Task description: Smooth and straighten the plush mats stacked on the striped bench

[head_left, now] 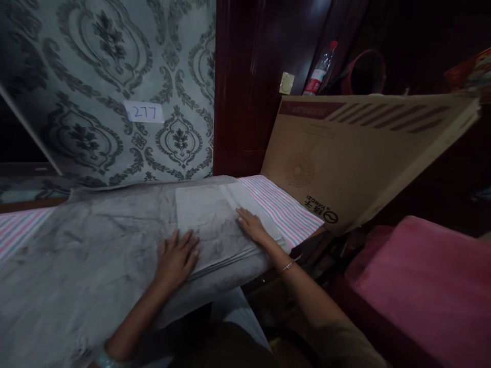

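A grey plush cloth [107,245] is spread over a long surface, and its right part is folded over in flat layers [207,214]. My left hand [176,258] lies on the cloth at the left edge of the folded part, fingers spread. On the right side of the folded layers rests my right hand [251,225], flat with its fingers stretched out. Neither hand grips anything. Striped fabric [282,207] in pink, white and blue shows from under the cloth at the right end, and more of it at the far left.
A large cardboard box [330,158] leans at the right, with a bottle with a red cap [320,71] behind it. Pink cloth [429,286] covers something at the lower right. Patterned wallpaper [115,61] bears a paper marked 277 [144,112], next to a dark red door [245,92].
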`<state>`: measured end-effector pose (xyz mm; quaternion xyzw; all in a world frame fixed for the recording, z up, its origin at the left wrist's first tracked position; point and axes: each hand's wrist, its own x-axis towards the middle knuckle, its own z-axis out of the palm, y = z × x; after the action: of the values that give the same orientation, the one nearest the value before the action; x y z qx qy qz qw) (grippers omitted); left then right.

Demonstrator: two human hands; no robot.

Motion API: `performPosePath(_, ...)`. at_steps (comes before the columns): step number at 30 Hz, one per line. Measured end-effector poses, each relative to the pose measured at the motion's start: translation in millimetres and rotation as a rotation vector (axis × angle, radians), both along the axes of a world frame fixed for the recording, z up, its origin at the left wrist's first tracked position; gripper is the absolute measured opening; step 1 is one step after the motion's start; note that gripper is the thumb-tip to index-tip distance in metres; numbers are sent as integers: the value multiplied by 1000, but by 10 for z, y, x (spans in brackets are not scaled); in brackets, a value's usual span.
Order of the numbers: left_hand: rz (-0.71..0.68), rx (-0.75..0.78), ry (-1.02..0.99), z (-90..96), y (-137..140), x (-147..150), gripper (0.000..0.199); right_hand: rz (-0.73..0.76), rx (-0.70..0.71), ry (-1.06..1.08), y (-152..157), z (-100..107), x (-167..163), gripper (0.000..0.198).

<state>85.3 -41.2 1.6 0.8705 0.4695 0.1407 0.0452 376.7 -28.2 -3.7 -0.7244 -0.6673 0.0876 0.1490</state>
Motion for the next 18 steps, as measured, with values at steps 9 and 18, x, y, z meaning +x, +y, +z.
performPosePath(9,-245,-67,170,-7,-106,877,64,-76,-33,-155,-229,-55,-74,54)
performPosePath(18,-202,207,114,-504,-338,278,64,-80,-10,-107,-247,-99,-90,54)
